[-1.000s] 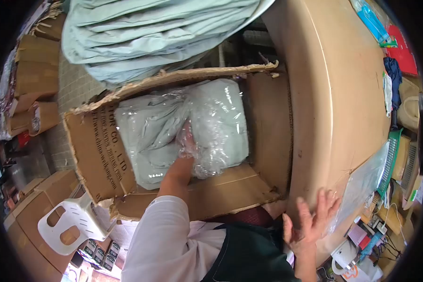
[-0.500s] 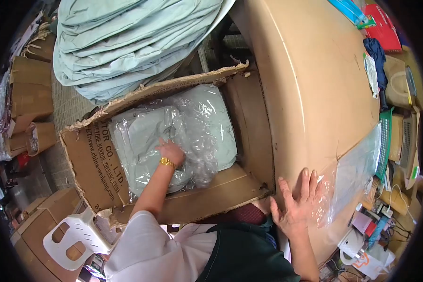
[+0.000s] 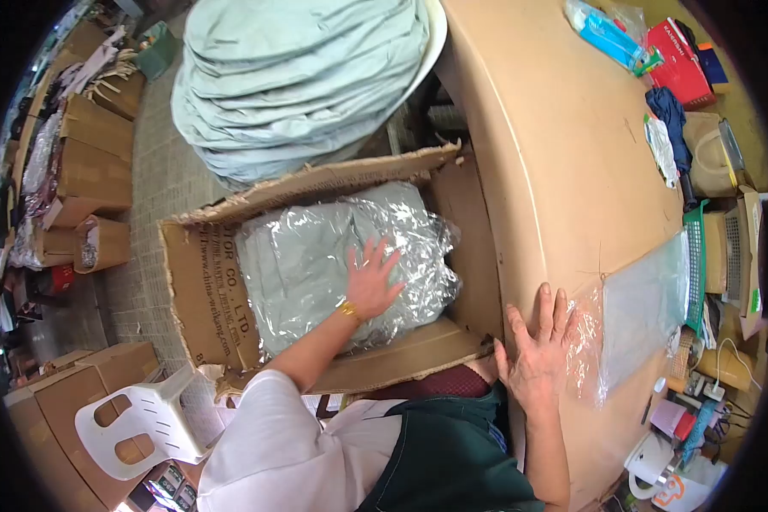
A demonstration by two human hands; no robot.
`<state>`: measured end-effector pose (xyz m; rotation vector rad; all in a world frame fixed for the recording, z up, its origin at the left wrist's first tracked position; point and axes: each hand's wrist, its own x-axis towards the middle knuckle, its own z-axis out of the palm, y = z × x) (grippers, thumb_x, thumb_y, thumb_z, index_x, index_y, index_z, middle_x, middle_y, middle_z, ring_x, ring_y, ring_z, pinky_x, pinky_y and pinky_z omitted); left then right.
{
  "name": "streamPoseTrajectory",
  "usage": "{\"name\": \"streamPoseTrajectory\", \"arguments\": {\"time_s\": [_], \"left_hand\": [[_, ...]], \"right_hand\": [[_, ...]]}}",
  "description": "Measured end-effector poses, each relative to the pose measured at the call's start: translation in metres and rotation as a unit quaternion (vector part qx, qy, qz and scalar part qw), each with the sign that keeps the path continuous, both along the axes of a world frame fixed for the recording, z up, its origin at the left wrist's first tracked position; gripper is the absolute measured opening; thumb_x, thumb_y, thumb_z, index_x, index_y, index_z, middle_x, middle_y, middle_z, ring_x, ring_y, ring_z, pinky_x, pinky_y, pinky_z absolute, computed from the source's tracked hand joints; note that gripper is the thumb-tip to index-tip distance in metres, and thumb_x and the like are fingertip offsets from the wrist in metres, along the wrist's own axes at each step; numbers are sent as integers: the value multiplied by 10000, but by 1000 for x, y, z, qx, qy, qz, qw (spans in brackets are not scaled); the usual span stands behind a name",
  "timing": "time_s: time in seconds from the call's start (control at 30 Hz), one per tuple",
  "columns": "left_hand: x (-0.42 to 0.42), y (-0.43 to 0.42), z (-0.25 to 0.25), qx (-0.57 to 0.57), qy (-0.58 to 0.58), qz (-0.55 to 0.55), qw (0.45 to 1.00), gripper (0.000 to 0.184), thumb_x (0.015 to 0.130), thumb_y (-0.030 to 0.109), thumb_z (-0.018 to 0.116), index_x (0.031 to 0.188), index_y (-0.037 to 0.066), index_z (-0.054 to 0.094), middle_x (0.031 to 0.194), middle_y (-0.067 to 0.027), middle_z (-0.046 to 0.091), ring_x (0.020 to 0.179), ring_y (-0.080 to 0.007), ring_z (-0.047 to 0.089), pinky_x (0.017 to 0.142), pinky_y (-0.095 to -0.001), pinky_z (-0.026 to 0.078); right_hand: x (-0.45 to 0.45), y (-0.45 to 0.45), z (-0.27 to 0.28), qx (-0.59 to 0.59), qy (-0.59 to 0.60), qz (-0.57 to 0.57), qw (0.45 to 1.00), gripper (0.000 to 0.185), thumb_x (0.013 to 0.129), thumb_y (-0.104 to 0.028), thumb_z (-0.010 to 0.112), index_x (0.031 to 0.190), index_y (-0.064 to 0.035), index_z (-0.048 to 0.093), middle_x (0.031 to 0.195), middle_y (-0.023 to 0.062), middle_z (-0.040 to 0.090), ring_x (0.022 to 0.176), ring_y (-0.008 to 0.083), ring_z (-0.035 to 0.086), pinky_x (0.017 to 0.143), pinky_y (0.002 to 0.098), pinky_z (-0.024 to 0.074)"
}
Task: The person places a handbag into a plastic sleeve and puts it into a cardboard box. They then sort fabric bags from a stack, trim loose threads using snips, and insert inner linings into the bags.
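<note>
My left hand (image 3: 374, 283), with a gold watch at the wrist, lies palm down with fingers spread on a clear plastic bag (image 3: 427, 277). Under the film are folded pale green cloths (image 3: 294, 256), inside an open cardboard box (image 3: 209, 294) with ragged edges and printing on its left flap. My right hand (image 3: 538, 346) rests flat, fingers apart, on the tan table surface (image 3: 563, 196) right of the box. Its fingertips are beside a clear plastic sheet (image 3: 636, 316) and hold nothing.
A tall stack of pale green cloth (image 3: 299, 77) stands beyond the box. A white plastic stool (image 3: 149, 422) and cartons (image 3: 81, 410) are at the lower left. Along the right are a red box (image 3: 678, 64), a green basket (image 3: 695, 256) and a white mug (image 3: 648, 465).
My left hand was inside the bag's crumpled film; now it lies spread on top, with the film spread wider over the cloths. My right hand remains on the table. The view has shifted.
</note>
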<state>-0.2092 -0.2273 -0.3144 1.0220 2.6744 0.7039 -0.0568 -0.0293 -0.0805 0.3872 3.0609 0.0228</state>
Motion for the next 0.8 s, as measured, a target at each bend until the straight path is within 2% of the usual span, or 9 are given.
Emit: {"name": "streamPoseTrajectory", "arguments": {"time_s": [0.07,0.1,0.23,0.37,0.43,0.53,0.6,0.7,0.8], "left_hand": [[22,-71,-79,-196,-146,43,969,439,778,240,687,1179,82,603,1397,-193,432,1324,-428,345,1102,-516,258],[8,-85,-70,-190,-131,51,972,439,778,240,687,1179,82,603,1397,-193,432,1324,-428,345,1102,-516,258],[-38,-85,70,154,58,68,984,307,751,28,662,1055,62,639,1319,-195,488,1270,-398,420,1056,-490,334],[-148,-42,214,270,284,50,919,273,735,-61,604,983,46,643,1150,-167,598,1139,-367,539,965,-429,429],[-208,-21,251,291,314,48,902,237,764,-38,602,982,45,647,1127,-165,620,1130,-368,555,949,-433,444],[-297,8,242,257,354,66,897,203,807,109,640,996,37,654,1122,-175,626,1083,-371,571,899,-425,468],[-337,15,218,-5,221,114,969,295,812,253,649,1045,70,661,1103,-174,623,1017,-374,585,838,-428,483],[-361,19,218,33,35,210,976,358,818,394,648,1031,109,686,1116,-172,619,1025,-365,585,839,-411,486],[-367,29,203,168,144,202,954,261,807,338,672,920,105,706,943,-162,670,878,-351,634,779,-415,506]], "right_hand": [[3,-4,5,-10,0,2,1000,506,728,-244,714,1210,-164,583,1500,192,266,1384,433,211,1117,625,132],[-1,-1,7,-12,-8,1,1000,510,725,-244,716,1209,-157,582,1500,192,266,1385,433,208,1118,627,126],[0,-5,13,-7,6,7,1000,512,721,-243,721,1204,-144,584,1504,193,260,1388,432,201,1120,630,113],[-19,-12,54,-22,-56,17,998,535,722,-274,741,1201,-108,569,1439,194,352,1343,433,273,1102,628,159],[-40,-6,72,-44,-99,18,994,554,723,-284,748,1208,-97,556,1410,197,384,1324,432,300,1091,630,180],[-92,25,62,-120,60,80,988,606,720,-297,760,1238,-86,528,1359,194,427,1288,422,344,1070,614,234],[-126,43,31,-149,174,51,972,625,716,-297,767,1253,-97,518,1403,234,373,1312,431,322,1067,590,263],[-133,33,-2,28,106,26,994,656,701,-271,781,1271,-136,484,1446,263,284,1325,430,301,1069,583,251],[-132,35,-7,40,80,38,995,636,692,-257,774,1259,-161,502,1479,281,206,1359,456,227,1063,585,247]]}}
